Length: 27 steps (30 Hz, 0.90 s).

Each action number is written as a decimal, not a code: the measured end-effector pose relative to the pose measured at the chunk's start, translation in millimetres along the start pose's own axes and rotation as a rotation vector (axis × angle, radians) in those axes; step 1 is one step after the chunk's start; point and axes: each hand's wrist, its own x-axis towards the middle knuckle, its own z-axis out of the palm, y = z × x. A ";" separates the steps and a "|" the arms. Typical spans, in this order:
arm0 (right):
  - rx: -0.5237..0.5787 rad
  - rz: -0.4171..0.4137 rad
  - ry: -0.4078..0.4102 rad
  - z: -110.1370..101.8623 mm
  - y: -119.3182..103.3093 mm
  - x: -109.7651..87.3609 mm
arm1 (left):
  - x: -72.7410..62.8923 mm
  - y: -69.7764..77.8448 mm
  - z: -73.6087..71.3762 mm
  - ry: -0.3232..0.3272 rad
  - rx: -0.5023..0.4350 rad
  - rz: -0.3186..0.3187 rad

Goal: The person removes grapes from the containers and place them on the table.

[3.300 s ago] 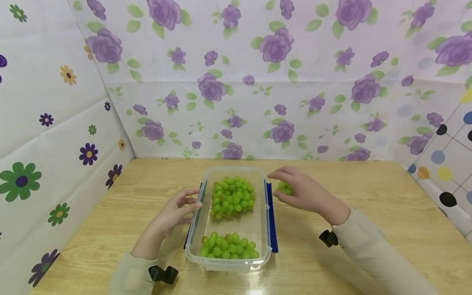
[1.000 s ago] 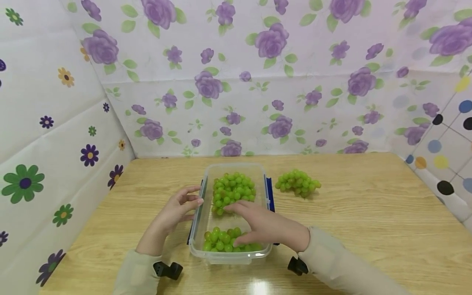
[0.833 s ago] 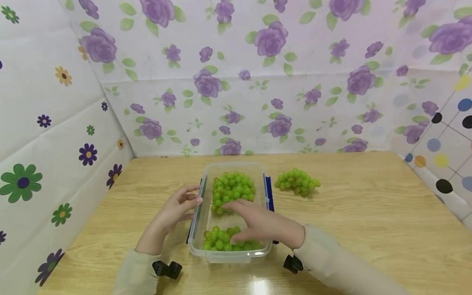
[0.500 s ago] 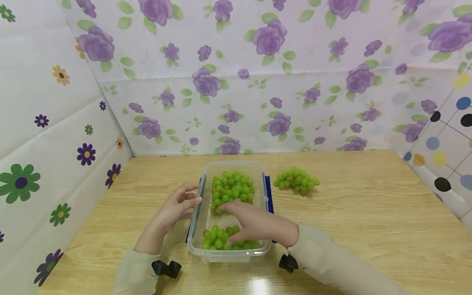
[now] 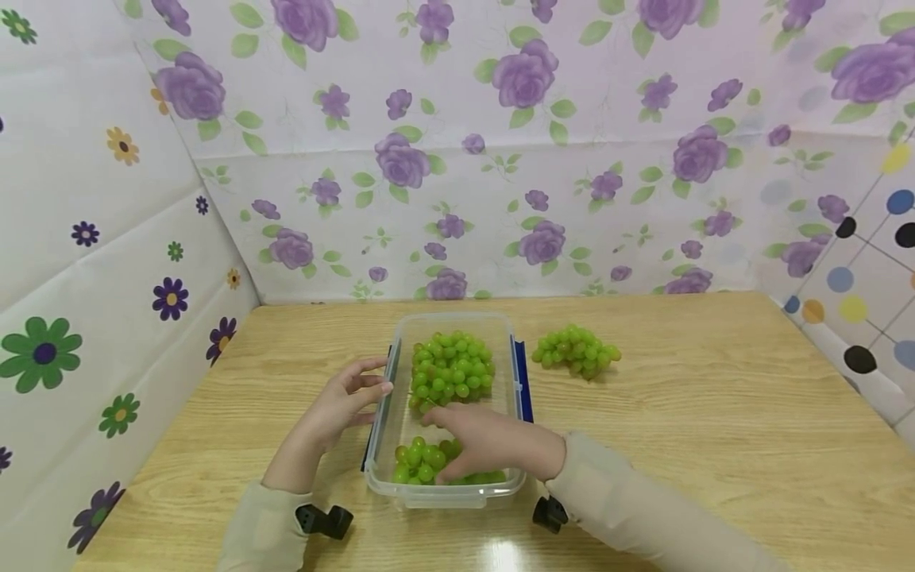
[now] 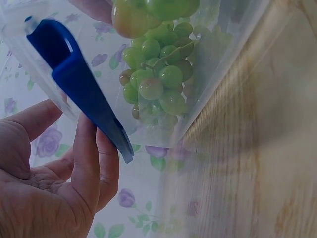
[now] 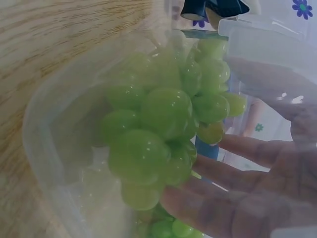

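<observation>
A clear plastic container (image 5: 450, 498) with blue side latches holds two bunches of green grapes. My left hand (image 5: 343, 409) rests at its left side, thumb at the rim. In the left wrist view the fingertips touch the left blue latch (image 6: 91, 94). My right hand (image 5: 486, 437) reaches inside over the near bunch of grapes (image 5: 418, 459), thumb and fingers spread apart. In the right wrist view its fingers (image 7: 237, 171) extend against the near bunch, seen through the clear wall. Behind it inside lies the far bunch (image 5: 453, 367).
Another bunch of grapes (image 5: 575, 351) lies on the wooden table (image 5: 679, 397), right of the container. Next to it is the container's right blue latch (image 5: 525, 381). Flowered cloth (image 5: 457, 238) rises behind the table, and cloth walls stand at both sides.
My right hand has left the bunch on the table and come into the container, then edged left and nearer over the near bunch. My left hand stays at the container's side.
</observation>
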 end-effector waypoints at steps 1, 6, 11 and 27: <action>0.001 0.000 -0.008 -0.1 -0.2 0.4 | -0.2 0.1 -0.2 0.000 0.001 0.001; 0.003 -0.015 -0.053 0.7 -1.4 4.4 | -1.6 0.8 -2.2 0.001 0.000 0.002; -0.003 -0.021 -0.068 2.9 -2.1 7.3 | -3.6 0.9 -2.7 0.000 0.001 0.008; -0.067 -0.092 -0.094 5.0 0.0 11.1 | 0.2 -1.5 0.0 0.004 -0.015 0.011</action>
